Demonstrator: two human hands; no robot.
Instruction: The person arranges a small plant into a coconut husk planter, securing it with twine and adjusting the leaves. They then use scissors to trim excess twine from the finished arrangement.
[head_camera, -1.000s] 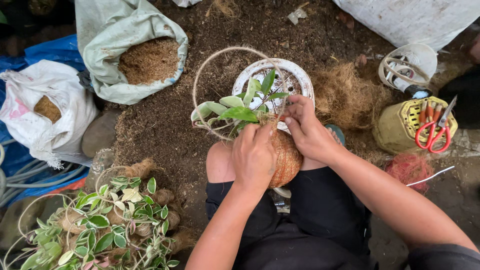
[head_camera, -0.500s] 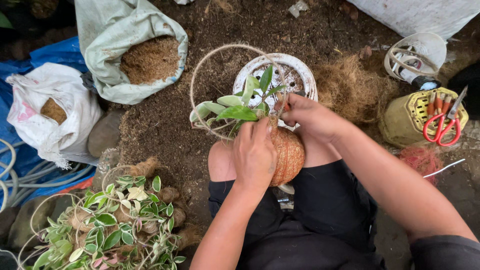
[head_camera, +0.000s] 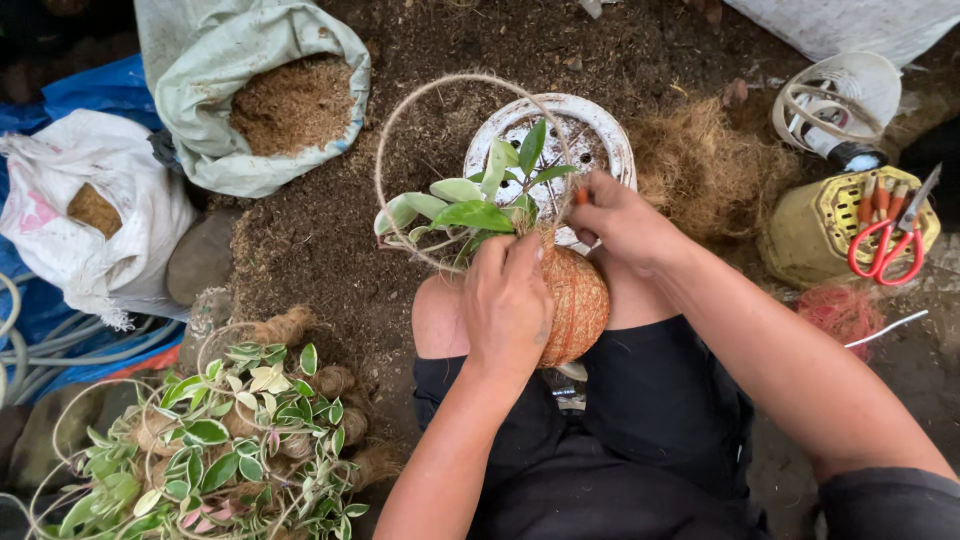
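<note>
Centre of frame: left hand (head_camera: 508, 305) cups the twine-wrapped root ball (head_camera: 575, 300); right hand (head_camera: 620, 215), grip pinched narrow, touches the plant (head_camera: 470, 205) base.

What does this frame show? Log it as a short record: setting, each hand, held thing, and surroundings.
setting: ground covered in dark soil, person seated, seen from above
left hand: cupped over the fibre-wrapped ball resting between the knees
right hand: fingers pinched at the top of the ball, beside the green-leaved plant
hoop: thin wire ring arching over the plant
behind: white perforated pot, loose coconut fibre
left side: two sacks of brown husk, finished plants
right side: red-handled scissors on a yellow basket
</note>
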